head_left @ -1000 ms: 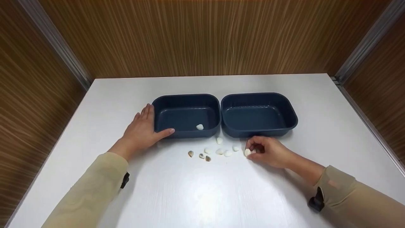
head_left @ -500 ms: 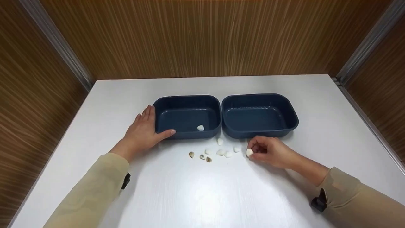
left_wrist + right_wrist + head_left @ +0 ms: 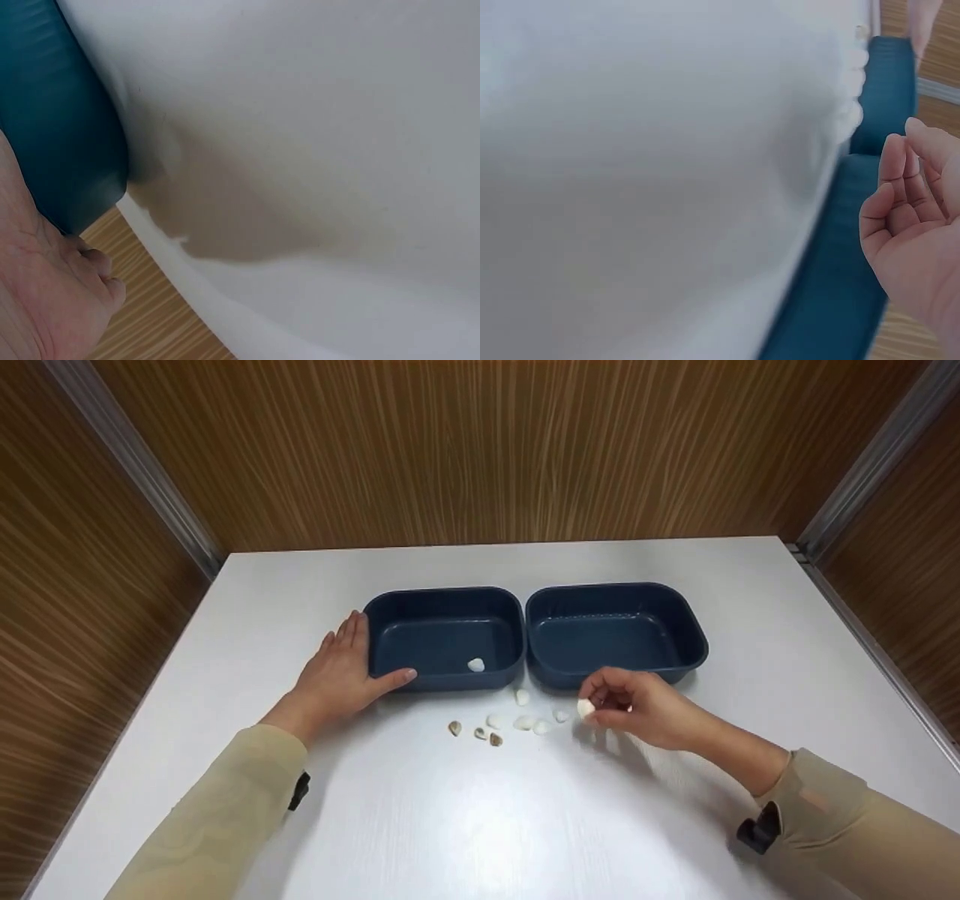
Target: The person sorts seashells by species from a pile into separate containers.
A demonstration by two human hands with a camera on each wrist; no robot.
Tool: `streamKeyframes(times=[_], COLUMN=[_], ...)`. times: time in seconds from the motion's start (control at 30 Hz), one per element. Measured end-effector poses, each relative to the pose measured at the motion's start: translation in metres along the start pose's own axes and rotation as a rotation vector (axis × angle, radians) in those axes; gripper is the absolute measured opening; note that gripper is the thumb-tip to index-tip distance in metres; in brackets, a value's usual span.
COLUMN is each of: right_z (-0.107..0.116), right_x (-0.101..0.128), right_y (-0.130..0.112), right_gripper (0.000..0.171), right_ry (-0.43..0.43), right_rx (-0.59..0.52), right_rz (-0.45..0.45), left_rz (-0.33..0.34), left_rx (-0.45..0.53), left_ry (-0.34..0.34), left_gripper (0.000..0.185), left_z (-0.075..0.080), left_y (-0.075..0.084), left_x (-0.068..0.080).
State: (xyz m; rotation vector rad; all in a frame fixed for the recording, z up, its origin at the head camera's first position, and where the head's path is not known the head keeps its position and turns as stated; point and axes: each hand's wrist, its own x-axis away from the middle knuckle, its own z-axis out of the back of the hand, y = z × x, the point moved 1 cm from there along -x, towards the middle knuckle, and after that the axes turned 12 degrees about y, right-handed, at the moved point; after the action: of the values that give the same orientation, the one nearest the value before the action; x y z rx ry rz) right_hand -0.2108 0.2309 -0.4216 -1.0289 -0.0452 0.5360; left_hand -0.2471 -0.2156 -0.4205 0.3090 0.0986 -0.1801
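Observation:
In the head view, my right hand pinches a white shell between thumb and fingertips, just above the table in front of the right blue bin. The right wrist view shows the same hand with its fingers curled; the shell is hidden there. My left hand rests against the left end of the left blue bin, fingers straight and thumb along the front rim. One white shell lies inside that bin. On the table are several white shells and 3 brownish shells, one brownish shell furthest left.
Both bins stand side by side on a white table. Wood-grain panels rise behind and at both sides. A loose white shell lies close to the front of the left bin.
My right hand has lifted the white shell off the table, moving it slightly up and toward the bins. The left hand stays in place.

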Motion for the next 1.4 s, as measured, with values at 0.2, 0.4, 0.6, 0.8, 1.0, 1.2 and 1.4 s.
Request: streamKeyframes(times=[0.2,0.4,0.6,0.8,1.0,1.2,1.4], right_z=[0.004,0.005,-0.003,-0.014,-0.027,-0.042,-0.058], right_x=[-0.019,-0.048,-0.081,-0.108,-0.130,-0.146,-0.155], right_y=[-0.027,-0.054,-0.074,-0.082,-0.081,-0.073,-0.066], right_gripper=[0.021,0.021,0.021,0.021,0.023,0.022,0.022], right_ry=[0.005,0.043,0.078,0.085,0.086,0.097,0.102], right_rx=[-0.006,-0.023,-0.007,-0.008,-0.074,-0.112,-0.105], right_rz=[0.065,0.123,0.148,0.099,0.052,0.031,0.024], left_rz=[0.007,-0.003,-0.005,-0.002,-0.001,0.001,0.007], left_rx=[0.003,0.002,-0.005,-0.012,-0.011,-0.011,-0.008], left_ry=[-0.009,-0.007,-0.001,0.000,-0.005,-0.002,-0.001], left_gripper=[0.137,0.135,0.135,0.134,0.135,0.136,0.139], left_z=[0.000,0.000,0.001,0.000,0.000,-0.001,-0.003], left_y=[0.001,0.000,-0.001,-0.001,-0.002,-0.002,-0.002], left_x=[-0.001,0.000,-0.001,-0.002,-0.003,-0.004,-0.005])
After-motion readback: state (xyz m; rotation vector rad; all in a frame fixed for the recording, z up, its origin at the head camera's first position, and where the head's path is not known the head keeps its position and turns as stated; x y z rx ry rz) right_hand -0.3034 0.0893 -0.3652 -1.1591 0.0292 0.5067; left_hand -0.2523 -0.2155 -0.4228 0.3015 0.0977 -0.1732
